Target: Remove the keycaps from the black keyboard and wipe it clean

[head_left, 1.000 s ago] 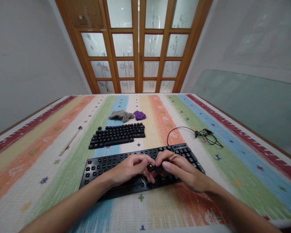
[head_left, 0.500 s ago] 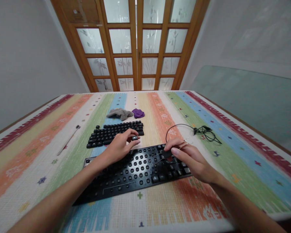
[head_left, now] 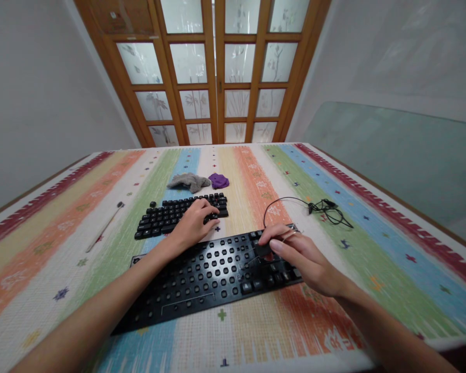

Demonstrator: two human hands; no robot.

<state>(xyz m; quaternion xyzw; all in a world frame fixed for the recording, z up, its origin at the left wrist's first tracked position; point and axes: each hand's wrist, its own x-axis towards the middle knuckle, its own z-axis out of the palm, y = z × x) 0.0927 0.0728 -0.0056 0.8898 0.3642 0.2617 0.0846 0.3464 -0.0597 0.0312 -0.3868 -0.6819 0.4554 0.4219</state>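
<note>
Left hand (head_left: 196,220): at loose keycaps (head_left: 169,213), fingers bent, cannot tell if holding one | Right hand (head_left: 295,254): fingers pinch dark wire tool (head_left: 261,251) over keyboard (head_left: 202,274) | keyboard and keycaps: on the desk (head_left: 373,248)

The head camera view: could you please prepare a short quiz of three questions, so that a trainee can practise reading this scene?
1. Multiple choice: what does the right hand hold over the keyboard?
A. The cable
B. A dark object with thin wires
C. The purple cloth

2. True or false: the left hand is over the loose keycaps.

3. Fill in: as the camera sees it, the thin brush lies to the ____ of the loose keycaps.

Key:
1. B
2. True
3. left
</note>
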